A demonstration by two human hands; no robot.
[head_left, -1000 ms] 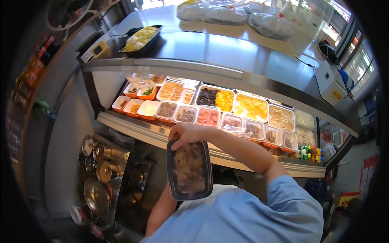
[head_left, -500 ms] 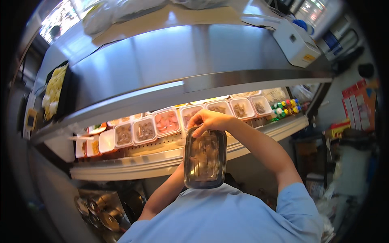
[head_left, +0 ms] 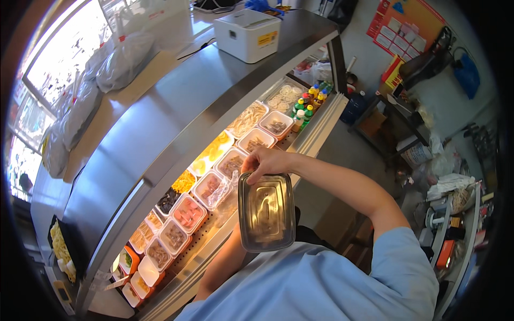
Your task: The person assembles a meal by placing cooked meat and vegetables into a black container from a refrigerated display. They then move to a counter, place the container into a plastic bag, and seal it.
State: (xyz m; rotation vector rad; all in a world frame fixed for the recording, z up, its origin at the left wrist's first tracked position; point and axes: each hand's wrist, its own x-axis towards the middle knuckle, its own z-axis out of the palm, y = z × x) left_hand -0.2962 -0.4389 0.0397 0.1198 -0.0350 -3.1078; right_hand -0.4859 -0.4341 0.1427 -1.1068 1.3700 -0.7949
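The lidded container sits in front of the blue shirt, its lid facing up toward the wearer, and the right hand is clamped on its rim at eleven o'clock; the left forearm runs up from seven o'clock, but the left hand is hidden behind the container, so I cannot tell whether it grips or merely steadies. If that hidden support is slight, the likeliest trouble is a swing or slip, since the visible hold is at one end only. Glare on the lid hides whether it is seated all round; a loose edge could lift under the pinch and let the contents out. At ten o'clock a crumpled clear plastic film lies near the fingers by the open food trays, where it might snag, and a sideways drift toward nine o'clock could knock the container against those trays
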